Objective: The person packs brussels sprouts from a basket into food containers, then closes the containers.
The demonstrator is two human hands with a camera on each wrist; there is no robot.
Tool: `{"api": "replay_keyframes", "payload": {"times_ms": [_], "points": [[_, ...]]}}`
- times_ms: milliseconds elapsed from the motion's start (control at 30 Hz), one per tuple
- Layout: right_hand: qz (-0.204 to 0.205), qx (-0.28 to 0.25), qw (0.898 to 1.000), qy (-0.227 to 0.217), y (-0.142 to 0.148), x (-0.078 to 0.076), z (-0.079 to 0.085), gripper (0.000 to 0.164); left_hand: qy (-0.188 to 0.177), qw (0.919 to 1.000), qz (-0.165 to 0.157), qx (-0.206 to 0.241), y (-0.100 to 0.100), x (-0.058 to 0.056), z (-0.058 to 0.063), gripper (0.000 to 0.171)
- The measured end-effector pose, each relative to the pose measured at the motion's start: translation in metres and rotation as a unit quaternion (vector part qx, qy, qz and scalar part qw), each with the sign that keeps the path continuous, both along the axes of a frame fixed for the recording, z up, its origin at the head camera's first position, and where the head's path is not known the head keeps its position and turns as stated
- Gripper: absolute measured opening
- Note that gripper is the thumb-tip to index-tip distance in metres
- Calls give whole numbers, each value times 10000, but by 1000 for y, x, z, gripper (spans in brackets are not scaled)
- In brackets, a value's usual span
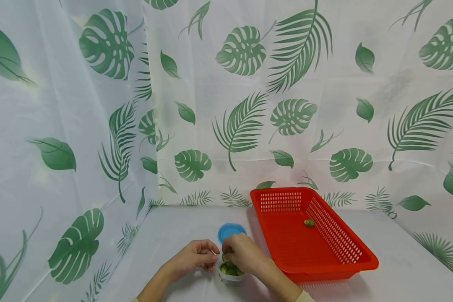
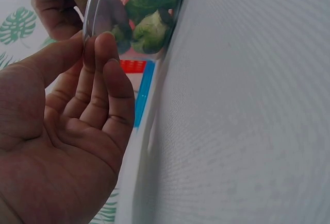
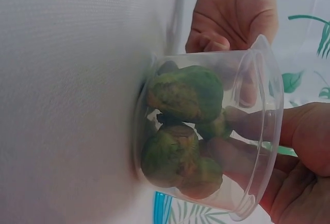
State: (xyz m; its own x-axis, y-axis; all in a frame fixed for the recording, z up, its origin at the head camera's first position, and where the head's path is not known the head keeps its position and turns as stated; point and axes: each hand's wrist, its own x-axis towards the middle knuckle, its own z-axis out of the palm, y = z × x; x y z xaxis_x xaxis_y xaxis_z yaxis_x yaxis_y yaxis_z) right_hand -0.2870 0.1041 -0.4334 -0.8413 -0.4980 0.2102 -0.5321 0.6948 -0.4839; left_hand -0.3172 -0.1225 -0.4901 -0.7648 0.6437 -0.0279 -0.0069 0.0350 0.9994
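A clear round plastic tub point(image 3: 237, 183) holding several green Brussels sprouts point(image 3: 185, 92) stands on the white table. My left hand point(image 1: 198, 256) is at the tub's left side; in the left wrist view its thumb point(image 2: 59, 56) and forefinger pinch the rim. From the other side my right hand point(image 1: 245, 253) reaches down into the tub. Through the clear wall, in the right wrist view, its fingers point(image 3: 240, 154) close on a small Brussels sprout point(image 3: 214, 127) among the others. That sprout is partly hidden behind the larger ones.
Just behind the tub lies a round blue lid point(image 1: 232, 230). To the right stands a large red plastic basket point(image 1: 317, 272) with slotted walls, one Brussels sprout point(image 1: 308, 222) on its floor. A leaf-printed white sheet point(image 1: 196, 126) hangs behind and to the left of the table.
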Motion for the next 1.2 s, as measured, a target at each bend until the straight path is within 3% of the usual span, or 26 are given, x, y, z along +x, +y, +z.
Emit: {"api": "replay_keyframes", "payload": {"times_ms": [233, 500, 1200], "points": [[16, 25, 10000, -20, -1, 0, 1, 10, 22, 10000, 4, -4, 0, 0, 0, 32], [85, 32, 9996, 256, -2, 0, -1, 14, 17, 10000, 21, -33, 0, 0, 1, 30], [-133, 292, 9995, 81, -4, 2, 2, 4, 73, 9999, 59, -75, 0, 1, 2, 27]]}}
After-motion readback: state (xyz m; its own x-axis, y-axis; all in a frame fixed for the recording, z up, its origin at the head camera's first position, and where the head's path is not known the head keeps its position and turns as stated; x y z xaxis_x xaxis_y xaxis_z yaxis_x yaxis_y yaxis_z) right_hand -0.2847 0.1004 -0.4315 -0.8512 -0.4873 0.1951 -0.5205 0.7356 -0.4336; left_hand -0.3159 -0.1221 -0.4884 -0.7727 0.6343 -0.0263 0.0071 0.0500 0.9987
